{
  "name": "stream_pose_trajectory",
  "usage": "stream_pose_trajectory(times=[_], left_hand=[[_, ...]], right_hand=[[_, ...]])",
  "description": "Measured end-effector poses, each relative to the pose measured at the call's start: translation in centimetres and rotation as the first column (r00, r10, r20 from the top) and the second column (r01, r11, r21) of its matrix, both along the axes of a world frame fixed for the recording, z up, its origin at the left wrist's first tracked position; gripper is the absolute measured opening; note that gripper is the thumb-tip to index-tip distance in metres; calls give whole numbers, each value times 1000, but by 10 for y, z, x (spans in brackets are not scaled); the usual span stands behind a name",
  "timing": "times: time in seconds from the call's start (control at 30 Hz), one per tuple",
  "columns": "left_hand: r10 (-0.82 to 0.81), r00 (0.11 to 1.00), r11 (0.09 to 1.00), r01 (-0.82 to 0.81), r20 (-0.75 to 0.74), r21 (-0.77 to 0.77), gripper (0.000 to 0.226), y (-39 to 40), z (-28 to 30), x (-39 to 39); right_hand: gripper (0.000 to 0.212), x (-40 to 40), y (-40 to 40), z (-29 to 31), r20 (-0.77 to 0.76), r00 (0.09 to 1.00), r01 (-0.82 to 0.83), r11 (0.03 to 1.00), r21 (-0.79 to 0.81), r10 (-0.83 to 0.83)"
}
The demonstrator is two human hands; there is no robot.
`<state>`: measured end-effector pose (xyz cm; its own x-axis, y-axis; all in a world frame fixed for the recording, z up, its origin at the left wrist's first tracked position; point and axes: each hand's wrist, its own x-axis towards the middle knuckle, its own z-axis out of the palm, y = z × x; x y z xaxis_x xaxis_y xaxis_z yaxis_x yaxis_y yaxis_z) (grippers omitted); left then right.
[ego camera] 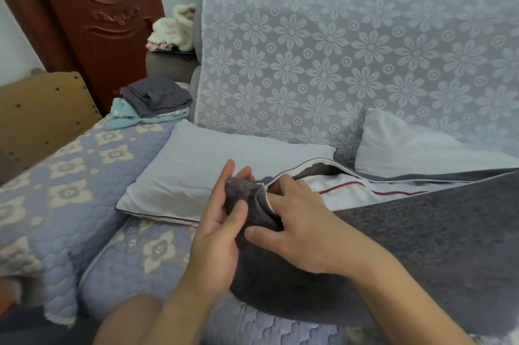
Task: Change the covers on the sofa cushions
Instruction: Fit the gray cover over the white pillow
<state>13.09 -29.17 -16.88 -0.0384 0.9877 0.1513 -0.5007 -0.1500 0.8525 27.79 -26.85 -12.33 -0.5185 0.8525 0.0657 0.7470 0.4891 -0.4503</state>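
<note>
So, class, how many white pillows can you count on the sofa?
3: a bare one left, another against the backrest right, and one inside the grey cover. Others may be hidden.

The cover (pixel 421 232) is dark grey with white zip edging, the insert (pixel 351 193) white with a red line, the pillow (pixel 202 173) pale blue-white, the sofa back (pixel 337 63) grey-blue with white flowers, the seat quilt (pixel 70 176) lavender with cream blossoms, the door (pixel 92 21) reddish brown, perhaps wood.
</note>
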Motion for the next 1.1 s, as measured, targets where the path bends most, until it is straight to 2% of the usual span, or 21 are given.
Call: stream_pose_trajectory(times=[0.07, 0.1, 0.17, 0.2, 0.23, 0.27, 0.37, 0.43, 0.53, 0.63, 0.77, 0.8, 0.93, 1.1], left_hand=[[72, 991, 997, -70, -115, 25, 60, 1, -10, -2], [154, 966, 988, -146, -208, 55, 54, 2, -13, -3], [303, 873, 953, -275, -382, 128, 33, 2, -15, -4], [346, 838, 938, -310, -422, 155, 28, 1, -15, -3], [370, 822, 929, -324, -433, 179, 26, 0, -15, -2], [376, 819, 926, -320, -434, 198, 25, 0, -15, 0], [379, 829, 923, -305, -410, 237, 32, -1, -12, 4], [386, 823, 916, -287, -418, 280, 32, 0, -11, 1], [365, 824, 923, -260, -433, 283, 22, 0, -7, -5], [318, 824, 945, -236, -469, 226, 19, 1, -3, -8], [312, 817, 948, -239, -485, 209, 12, 4, 3, -8], [303, 825, 952, -236, -477, 196, 10, 4, 3, -6], [353, 781, 935, -271, -515, 229, 14, 1, 5, -1], [432, 818, 901, -375, -380, 218, 11, -5, 1, 4]], right_hand=[[23, 1, -4, 3, -205, 978, 8, 996, -92, -27], [16, 3, -7, 6, -375, 923, 15, 982, -189, -87], [10, 9, -11, 9, -634, 714, 78, 934, -350, -297], [9, 12, -11, 10, -686, 618, 161, 916, -367, -383], [9, 14, -10, 11, -698, 578, 248, 906, -343, -423], [10, 13, -8, 13, -672, 605, 301, 904, -304, -428], [29, 5, -7, 17, -417, 844, 293, 941, -169, -338], [28, -2, -6, 17, -327, 904, 253, 961, -111, -275], [12, -6, -3, 20, -359, 891, 261, 961, -95, -277], [11, -6, -4, 24, -351, 883, 309, 949, -64, -311], [9, -15, -14, 25, -127, 963, 263, 932, 252, -237], [7, -17, -16, 25, -101, 968, 251, 924, 287, -232], [12, -29, -25, 30, -179, 946, 319, 876, 362, -271], [16, -46, -30, 43, -238, 913, 388, 884, 260, -330]])
